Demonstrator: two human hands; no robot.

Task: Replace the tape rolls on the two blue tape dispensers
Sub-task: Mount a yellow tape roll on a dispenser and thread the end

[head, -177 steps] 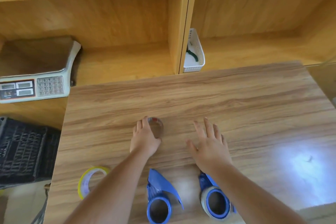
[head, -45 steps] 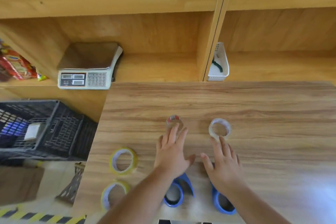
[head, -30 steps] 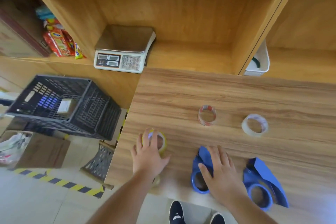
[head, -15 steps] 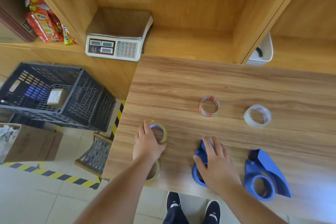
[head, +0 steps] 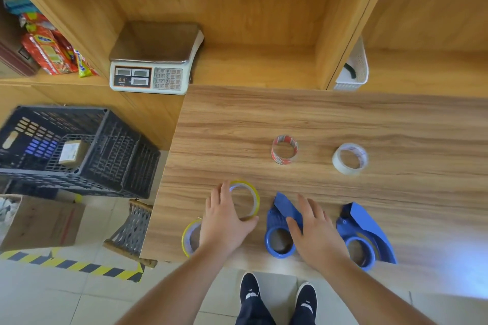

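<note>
Loading step in hand: I am grasping a yellow tape roll (head: 254, 196) with the left grip (head: 224, 221) near the front-left corner of the tabletop (head: 317, 119), the released right grip (head: 317, 233) lying flat on a blue dispenser (head: 277, 219) at the front edge, the next move probably calling for lifting the roll onto its hub.

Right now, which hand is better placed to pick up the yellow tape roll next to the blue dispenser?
Left. The left hand spans the yellow tape roll, thumb at its near rim, while the right hand lies flat on the blue dispenser, likely better kept there to steady it.
</note>
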